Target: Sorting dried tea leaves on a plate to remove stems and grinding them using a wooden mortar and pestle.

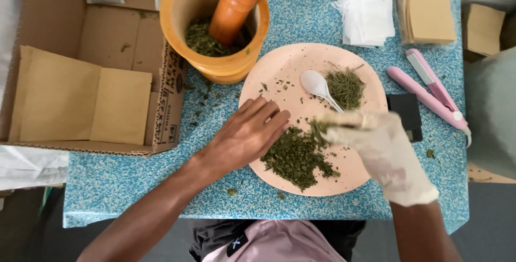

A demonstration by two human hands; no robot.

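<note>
A pale pink plate (279, 74) holds a pile of crushed green dried leaves (295, 157), a smaller clump of dried sprigs (345, 87) and a white plastic spoon (318, 85). My left hand (248, 134), bare, lies flat on the plate's left edge with its fingertips touching the crushed pile. My right hand (384, 152) wears a white glove and pinches a tuft of green herb (321, 127) just above the pile. An orange mortar (215, 23) with an orange pestle (236, 4) and green herb inside stands behind the plate.
A blue speckled table (134, 187) carries everything. An open cardboard box (97, 79) with brown paper pouches stands at left. White filter bags (370, 15), a stack of brown pouches (430, 9), a pink handheld sealer (432, 92) and a small black device (406, 114) lie at right.
</note>
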